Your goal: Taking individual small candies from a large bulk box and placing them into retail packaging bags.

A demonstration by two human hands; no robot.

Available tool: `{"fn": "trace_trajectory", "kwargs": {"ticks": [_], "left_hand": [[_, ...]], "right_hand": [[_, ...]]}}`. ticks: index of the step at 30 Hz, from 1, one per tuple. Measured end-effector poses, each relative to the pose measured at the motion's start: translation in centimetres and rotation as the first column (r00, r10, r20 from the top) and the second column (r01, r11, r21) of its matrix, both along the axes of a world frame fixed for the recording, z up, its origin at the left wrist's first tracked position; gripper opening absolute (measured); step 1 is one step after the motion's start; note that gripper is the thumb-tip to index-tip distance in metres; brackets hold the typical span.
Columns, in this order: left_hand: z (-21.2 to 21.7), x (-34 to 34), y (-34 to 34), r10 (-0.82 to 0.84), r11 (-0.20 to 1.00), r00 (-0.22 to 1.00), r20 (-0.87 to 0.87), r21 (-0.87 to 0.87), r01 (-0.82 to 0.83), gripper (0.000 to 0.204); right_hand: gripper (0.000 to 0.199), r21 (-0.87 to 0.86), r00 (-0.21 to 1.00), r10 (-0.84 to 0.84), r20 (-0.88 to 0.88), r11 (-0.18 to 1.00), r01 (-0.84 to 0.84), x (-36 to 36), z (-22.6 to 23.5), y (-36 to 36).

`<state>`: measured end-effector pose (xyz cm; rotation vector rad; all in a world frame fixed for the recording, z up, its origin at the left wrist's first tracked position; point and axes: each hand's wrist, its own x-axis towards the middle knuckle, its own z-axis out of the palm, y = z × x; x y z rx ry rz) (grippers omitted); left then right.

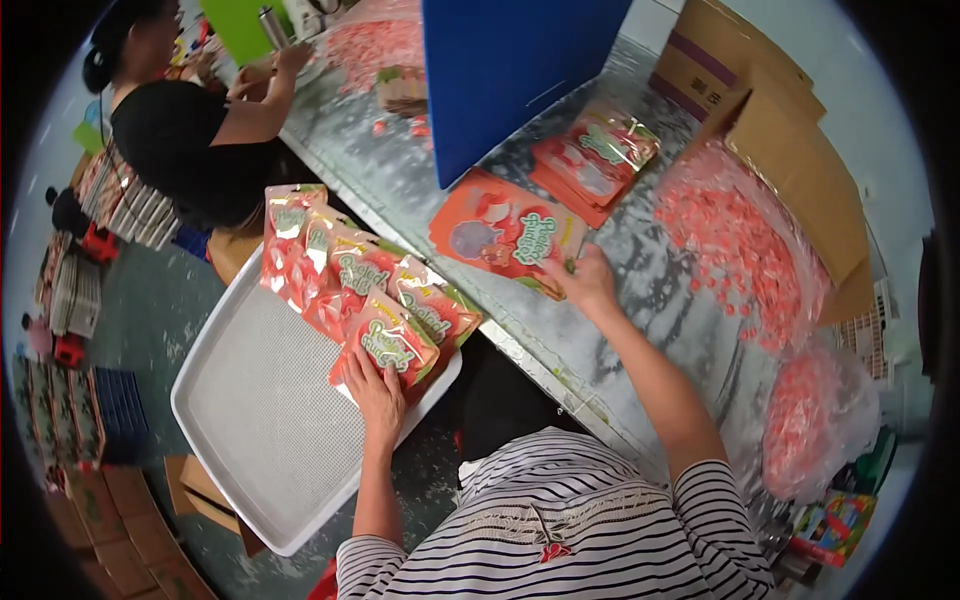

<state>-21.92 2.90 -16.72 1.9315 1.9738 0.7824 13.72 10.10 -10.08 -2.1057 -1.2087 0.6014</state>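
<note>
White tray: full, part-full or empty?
Part-full. Red pouches cover the upper right of the white tray, with the left hand on one; its lower left shows bare grid.

a tall blue panel [520, 80] stands upright on the mottled grey table [665, 315]. to its right is an open cardboard box [800, 170] with a purple stripe. at upper left, a co-worker in a black top [180, 140] stands near a green panel [235, 30] and a steel bottle [272, 27]. brown cartons [120, 520] are piled at lower left, below a dark blue stack [122, 405].
</note>
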Motion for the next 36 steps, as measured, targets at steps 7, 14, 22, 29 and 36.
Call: {"fn": "trace_trajectory", "kwargs": {"ticks": [7,14,22,29,36], "left_hand": [[-0.2,0.2,0.0,-0.006,1.000,0.995,-0.099,0.025,0.009,0.062],[-0.1,-0.1,-0.2,-0.030,0.999,0.991,-0.128,0.016,0.032,0.062],[1.2,-0.7,0.7,-0.055,0.997,0.990,-0.131,0.043,0.061,0.062],[8.1,12.6,1.7,-0.531,0.812,0.843,-0.083,0.234,0.535,0.046],[8.0,25.0,3.1,-0.738,0.675,0.654,0.166,0.180,0.716,0.038]], "right_hand": [[0.068,0.074,0.996,-0.053,0.069,0.996,0.048,-0.4,-2.1,1.6],[0.032,0.142,0.889,-0.064,-0.454,0.980,0.143,2.7,-3.8,-0.2],[0.023,0.172,0.796,-0.096,-0.597,0.954,0.244,6.5,-3.8,-9.1],[0.017,0.221,0.930,-0.150,-0.335,0.947,0.232,9.6,-2.2,-14.3],[0.017,0.230,0.905,-0.074,-0.418,0.955,0.185,11.1,-0.7,-19.0]]}}
